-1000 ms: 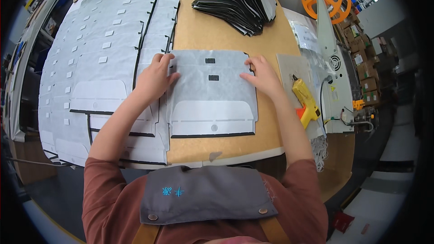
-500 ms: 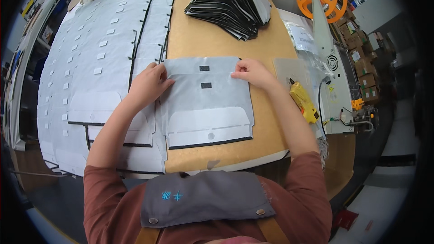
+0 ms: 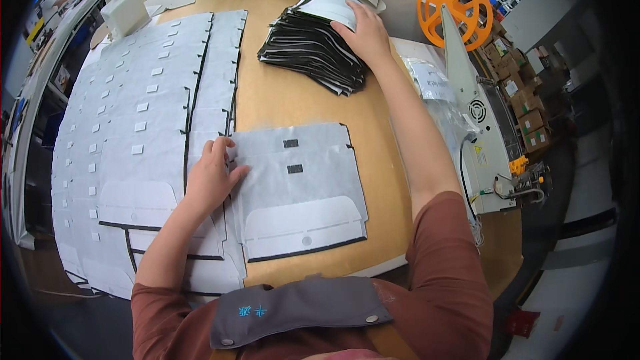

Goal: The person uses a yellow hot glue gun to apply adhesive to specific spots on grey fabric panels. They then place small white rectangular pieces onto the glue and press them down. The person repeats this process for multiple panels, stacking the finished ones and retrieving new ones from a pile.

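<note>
1. In the head view, my left hand (image 3: 212, 173) is at the pale grey panel's (image 3: 267, 183) upper left edge, fingers and thumb spread, maybe to stop it sliding.
2. My right hand (image 3: 367, 32) touches the stack of black-edged sheets (image 3: 310, 53); I can't tell if it pinches.
3. The panel lies flat on the desk (image 3: 387, 187), probably for easy reach.
4. It has two black patches (image 3: 295, 169), a white flap-shaped piece (image 3: 280, 225) and a black bottom strip (image 3: 307, 249).

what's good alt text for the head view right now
The person's right hand is at the top of a stack of black-edged panels on a tan worktable. Their left hand is at the left edge of a single pale panel with two black patches, beside many overlapping pale sheets.
</note>
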A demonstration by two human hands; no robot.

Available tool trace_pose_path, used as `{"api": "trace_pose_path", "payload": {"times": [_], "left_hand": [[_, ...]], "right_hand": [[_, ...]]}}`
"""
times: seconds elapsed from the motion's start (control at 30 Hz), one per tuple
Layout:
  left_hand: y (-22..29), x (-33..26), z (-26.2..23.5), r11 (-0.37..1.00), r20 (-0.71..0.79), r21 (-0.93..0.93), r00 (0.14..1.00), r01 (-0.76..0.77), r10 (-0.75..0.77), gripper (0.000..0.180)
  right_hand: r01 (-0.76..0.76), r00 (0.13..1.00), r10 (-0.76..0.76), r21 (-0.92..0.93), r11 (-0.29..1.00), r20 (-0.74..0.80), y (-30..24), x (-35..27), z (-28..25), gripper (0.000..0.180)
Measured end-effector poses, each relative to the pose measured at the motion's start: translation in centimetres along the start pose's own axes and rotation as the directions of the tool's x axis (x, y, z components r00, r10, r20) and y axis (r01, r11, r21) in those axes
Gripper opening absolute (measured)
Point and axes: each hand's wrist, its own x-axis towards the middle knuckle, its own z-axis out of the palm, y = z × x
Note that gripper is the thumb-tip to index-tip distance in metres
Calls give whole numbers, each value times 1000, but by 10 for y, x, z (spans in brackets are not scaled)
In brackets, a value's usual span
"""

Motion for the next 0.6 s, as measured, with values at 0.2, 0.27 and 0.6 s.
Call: {"api": "trace_pose_path", "payload": {"times": [0.2,0.27,0.6], "left_hand": [[-3,-5,4,998,-4,68,1000,-17,17,46],[-4,-3,4,997,3,82,1000,-8,8,46],[-5,12,-22,900,64,-435,998,37,-10,30]], "right_hand": [[-167,926,155,4,986,343,4,15,10,45],[-166,921,180,-69,984,346,4,23,11,39],[263,906,-366,-392,881,-214,-47,25,-87,14]]}}
